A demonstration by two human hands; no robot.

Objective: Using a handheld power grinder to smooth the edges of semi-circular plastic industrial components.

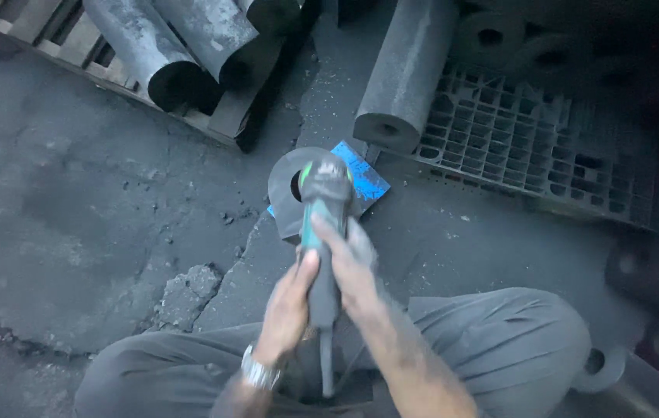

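I have both hands closed around the body of an angle grinder (pixel 321 232). My left hand (pixel 289 308), with a metal wristwatch (pixel 258 375) on the wrist, wraps the rear part of the dark handle, thumb lying up along its side. My right hand (pixel 351 263) grips just ahead of it, fingers curled over the green band of the housing, and it is dusted grey. The grinder's cord (pixel 326 364) hangs down from the back end between my forearms.

The grinder's head sits over a flat grey metal ring (pixel 287 193) with a round hole in it; the head hides part of the ring, and I cannot tell whether the wheel touches the metal. The ring rests partly on a blue sheet (pixel 364 176) that sticks out from beneath it on the far right side.

Just beyond the ring, a thick grey hollow cylinder (pixel 407 70) lies with its open end facing it, resting partly on a dark plastic grid pallet (pixel 546 147) that stretches away to the ring's right. Beyond the ring to the left, more hollow cylinders (pixel 182 46) lie stacked on a wooden pallet (pixel 213 116). On the near left of the ring, the concrete floor (pixel 74 209) is cracked, with a broken patch (pixel 186 294) of rubble. Nearer than the ring, my knees in grey trousers (pixel 515 340) spread to either side.
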